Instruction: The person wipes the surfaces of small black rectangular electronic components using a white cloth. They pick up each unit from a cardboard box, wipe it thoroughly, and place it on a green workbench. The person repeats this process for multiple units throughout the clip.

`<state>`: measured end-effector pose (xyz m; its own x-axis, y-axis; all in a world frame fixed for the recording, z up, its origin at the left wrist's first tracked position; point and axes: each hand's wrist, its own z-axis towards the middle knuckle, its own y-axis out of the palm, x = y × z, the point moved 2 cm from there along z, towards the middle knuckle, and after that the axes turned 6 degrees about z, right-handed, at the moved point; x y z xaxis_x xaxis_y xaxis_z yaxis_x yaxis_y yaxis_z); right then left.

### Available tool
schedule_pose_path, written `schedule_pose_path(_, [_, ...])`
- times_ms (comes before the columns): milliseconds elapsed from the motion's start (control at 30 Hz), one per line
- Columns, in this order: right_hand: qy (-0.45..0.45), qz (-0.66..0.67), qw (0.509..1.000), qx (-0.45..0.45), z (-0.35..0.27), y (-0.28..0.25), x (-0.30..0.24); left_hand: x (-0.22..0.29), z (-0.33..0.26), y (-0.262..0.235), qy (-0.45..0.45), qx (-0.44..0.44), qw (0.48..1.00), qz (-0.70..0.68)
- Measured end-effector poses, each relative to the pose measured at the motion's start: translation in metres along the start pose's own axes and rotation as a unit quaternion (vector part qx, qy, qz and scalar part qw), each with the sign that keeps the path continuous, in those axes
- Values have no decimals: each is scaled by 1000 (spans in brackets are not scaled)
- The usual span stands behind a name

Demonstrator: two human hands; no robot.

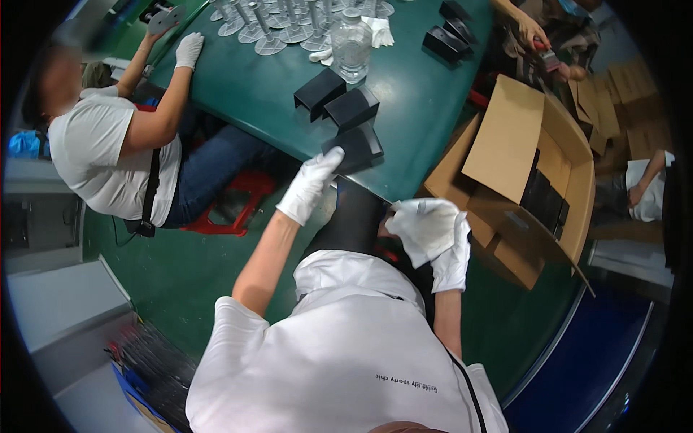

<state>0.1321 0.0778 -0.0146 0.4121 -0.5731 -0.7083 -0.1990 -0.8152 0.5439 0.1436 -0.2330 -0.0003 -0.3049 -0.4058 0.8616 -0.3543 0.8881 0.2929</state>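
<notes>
Right hand (440,242) nearest, fingers closed on white cloth (422,220); left hand (312,184) fingers extended, touching black angular plastic part (355,148) on green table (419,94). Two more parts far, untouched; wiping likely early.

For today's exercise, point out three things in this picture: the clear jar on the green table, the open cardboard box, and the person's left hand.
Clear jar (351,49), head view, on its glass side.
Cardboard box (505,133), head view, on its raised flap.
Left hand (312,184), head view, on the back of its white glove.
</notes>
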Motion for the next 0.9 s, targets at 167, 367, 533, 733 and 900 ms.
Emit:
schedule_pose_path(167, [-58, -27, 998, -1, 30, 37, -24, -13, -24, 36, 120, -23, 969, 217])
schedule_pose_path(367, [-280, -325, 883, -188, 29, 105, -30, -3, -40, 88, 453, -63, 803, 382])
schedule_pose_path(533, [-239, -305, 895, -220, 12, 117, -47, -18, -35, 88, 457, -63, 749, 475])
schedule_pose_path(733, [-508, -630, 575, -117, 17, 124, -28, -25, -31, 100, 488, -14, 760, 428])
schedule_pose_path(900, [-300, -444, 811, -236, 13, 112, 51, -98, -7, 65, 408, 17, 776, 481])
